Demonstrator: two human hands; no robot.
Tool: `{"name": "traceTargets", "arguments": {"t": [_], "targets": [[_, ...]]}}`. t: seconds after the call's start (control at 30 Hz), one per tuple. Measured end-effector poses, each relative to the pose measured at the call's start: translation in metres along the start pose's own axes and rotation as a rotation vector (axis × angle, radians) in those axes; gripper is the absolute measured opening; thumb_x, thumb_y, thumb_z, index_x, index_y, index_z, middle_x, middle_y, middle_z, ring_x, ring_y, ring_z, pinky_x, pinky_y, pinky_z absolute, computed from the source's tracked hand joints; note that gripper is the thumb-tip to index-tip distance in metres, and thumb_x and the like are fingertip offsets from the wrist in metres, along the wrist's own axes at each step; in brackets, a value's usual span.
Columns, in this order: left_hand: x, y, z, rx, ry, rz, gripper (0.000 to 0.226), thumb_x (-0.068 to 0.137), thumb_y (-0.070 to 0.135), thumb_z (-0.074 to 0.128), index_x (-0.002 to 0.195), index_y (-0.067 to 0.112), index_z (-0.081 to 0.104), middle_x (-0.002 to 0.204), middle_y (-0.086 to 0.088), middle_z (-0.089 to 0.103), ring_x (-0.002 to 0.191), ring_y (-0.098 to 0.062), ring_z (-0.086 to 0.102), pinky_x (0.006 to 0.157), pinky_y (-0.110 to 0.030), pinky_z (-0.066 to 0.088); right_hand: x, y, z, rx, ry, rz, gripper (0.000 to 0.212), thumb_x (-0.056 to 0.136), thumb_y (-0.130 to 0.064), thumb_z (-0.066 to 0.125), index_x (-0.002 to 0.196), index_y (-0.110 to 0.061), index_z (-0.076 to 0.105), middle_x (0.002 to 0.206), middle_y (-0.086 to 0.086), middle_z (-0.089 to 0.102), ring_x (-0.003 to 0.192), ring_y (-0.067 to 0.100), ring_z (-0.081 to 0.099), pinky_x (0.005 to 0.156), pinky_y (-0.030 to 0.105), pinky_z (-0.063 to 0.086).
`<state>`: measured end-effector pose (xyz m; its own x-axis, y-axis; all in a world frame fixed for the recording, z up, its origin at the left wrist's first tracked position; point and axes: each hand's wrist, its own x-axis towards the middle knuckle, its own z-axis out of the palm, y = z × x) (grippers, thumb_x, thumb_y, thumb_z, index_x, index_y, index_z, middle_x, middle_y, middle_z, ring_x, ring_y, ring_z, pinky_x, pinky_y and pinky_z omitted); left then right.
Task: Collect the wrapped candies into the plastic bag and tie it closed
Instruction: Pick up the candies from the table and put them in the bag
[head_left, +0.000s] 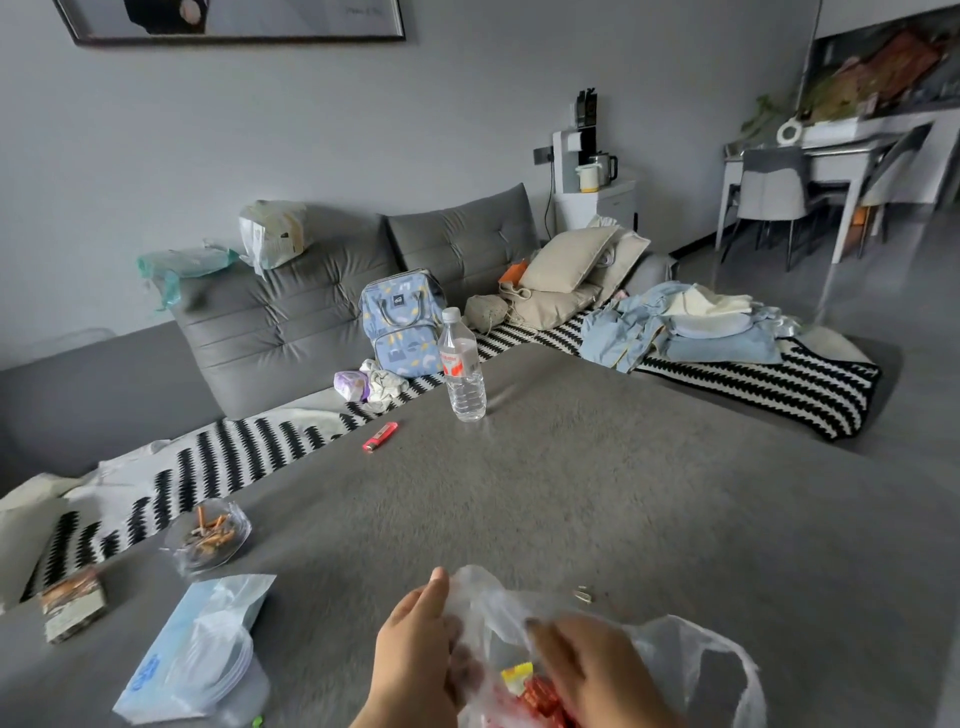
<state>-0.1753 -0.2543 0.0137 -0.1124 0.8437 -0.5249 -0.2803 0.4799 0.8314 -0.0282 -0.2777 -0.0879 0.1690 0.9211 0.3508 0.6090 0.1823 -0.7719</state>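
A: Fingers first. Left hand (415, 649), what's it doing?
B: Sitting at bottom centre, fingers curled and pinching the edge of the clear plastic bag (675, 660), thumb sticking up along the film.
A: Right hand (597, 670)?
B: Blurring a bit, lying over the bag's mouth just right of the left one. Fingers are bending down onto the plastic; can't tell if they're actually gripping it.
A: Candies?
B: Red and yellow wrapped candies (535, 693) are showing through the bag, between the two hands, bottom edge of frame.
A: Bag's lying on?
B: Grey table surface (571, 493), filling the lower half.
A: Around it?
B: Blue tissue pack (171, 654) with loose plastic on it is sitting lower left. Glass ashtray (208, 538) with butts is above that, a cigarette pack (72, 605) at the far left. Red lighter (380, 436) is lying mid-frame, water bottle (462, 364) standing upright just beyond it. Small metal bit (583, 594) is lying just above the bag.
A: Background?
B: Grey sofa (291, 312) with a blue backpack (402, 322) leaning on it, upper centre.
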Motion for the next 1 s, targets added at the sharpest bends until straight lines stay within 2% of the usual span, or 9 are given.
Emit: {"name": "traceTargets", "arguments": {"t": [0.1,0.23,0.37,0.47,0.7,0.77,0.83,0.9,1.0], "targets": [[-0.001,-0.003,-0.004,-0.014,-0.024,-0.025,0.031,0.091,0.029,0.057,0.070,0.006,0.057,0.040,-0.001,0.033,0.034,-0.016,0.028,0.041,-0.020,0.026,0.026,0.012,-0.014,-0.022,0.073,0.086,0.049,0.088,-0.055,0.041,0.053,-0.021,0.036,0.040,-0.004,0.037,0.038,0.005,0.032,0.045,0.021,0.023],[-0.002,-0.006,-0.003,0.004,-0.035,-0.029,0.030,0.090,0.031,0.057,0.072,0.007,0.057,0.047,-0.005,0.033,0.038,-0.017,0.029,0.040,-0.020,0.027,0.063,0.043,-0.018,-0.435,0.052,0.061,0.047,0.091,-0.042,0.053,0.054,-0.024,0.031,0.047,-0.006,0.034,0.042,0.010,0.033,0.042,0.019,0.020],[-0.001,-0.008,-0.001,0.023,-0.020,-0.001,0.030,0.090,0.031,0.058,0.072,0.006,0.059,0.049,-0.005,0.034,0.040,-0.017,0.030,0.037,-0.018,0.030,0.071,0.067,0.007,-0.786,-0.065,0.002,0.048,0.041,-0.046,0.091,0.046,-0.016,0.053,0.041,0.003,0.050,0.032,0.017,0.050,0.029,0.020,0.028],[-0.001,-0.007,0.000,0.040,-0.005,0.036,0.029,0.090,0.030,0.057,0.077,0.004,0.062,0.049,-0.006,0.035,0.038,-0.017,0.031,0.034,-0.016,0.030,0.071,0.076,0.021,-0.831,-0.100,-0.038,0.049,0.033,-0.044,0.094,0.042,-0.015,0.055,0.039,0.002,0.051,0.029,0.019,0.051,0.025,0.022,0.036],[0.000,-0.005,-0.004,0.061,0.017,0.089,0.027,0.090,0.024,0.059,0.077,0.000,0.064,0.044,-0.005,0.038,0.039,-0.017,0.033,0.036,-0.016,0.029,0.070,0.064,0.013,-0.721,-0.009,-0.020,0.052,0.048,-0.025,0.092,0.032,-0.013,0.044,0.025,0.001,0.040,0.018,0.019,0.040,0.027,0.013,0.025],[-0.001,-0.001,-0.004,0.049,0.005,0.078,0.027,0.090,0.024,0.059,0.079,-0.001,0.064,0.044,-0.006,0.038,0.038,-0.016,0.033,0.036,-0.016,0.029,0.070,0.041,0.000,-0.540,0.012,0.017,0.059,0.073,-0.027,0.078,0.040,-0.023,0.030,0.029,-0.006,0.025,0.024,0.017,0.030,0.032,0.018,0.014],[-0.003,0.003,-0.005,0.032,-0.006,0.052,0.028,0.090,0.025,0.059,0.083,-0.002,0.065,0.047,-0.007,0.040,0.043,-0.018,0.035,0.040,-0.019,0.031,0.063,0.023,-0.009,-0.371,0.144,-0.026,0.054,0.087,-0.046,0.050,0.047,-0.027,0.019,0.034,-0.005,0.014,0.031,0.014,0.028,0.039,0.026,0.016],[-0.002,0.006,-0.007,0.049,-0.007,0.058,0.029,0.089,0.025,0.060,0.082,-0.002,0.066,0.052,-0.010,0.044,0.049,-0.021,0.039,0.047,-0.024,0.034,0.048,0.001,-0.014,-0.147,0.037,0.018,0.051,0.083,-0.057,0.039,0.047,-0.024,0.025,0.033,0.000,0.027,0.033,0.008,0.029,0.044,0.024,0.018],[-0.005,0.009,-0.010,0.077,-0.003,0.081,0.029,0.086,0.024,0.063,0.078,-0.003,0.067,0.061,-0.015,0.052,0.058,-0.024,0.045,0.054,-0.028,0.036,0.020,-0.024,-0.018,-0.073,-0.222,0.004,0.040,0.082,-0.060,0.045,0.059,-0.027,0.046,0.051,-0.020,0.050,0.048,0.002,0.040,0.054,0.020,0.028]]}}
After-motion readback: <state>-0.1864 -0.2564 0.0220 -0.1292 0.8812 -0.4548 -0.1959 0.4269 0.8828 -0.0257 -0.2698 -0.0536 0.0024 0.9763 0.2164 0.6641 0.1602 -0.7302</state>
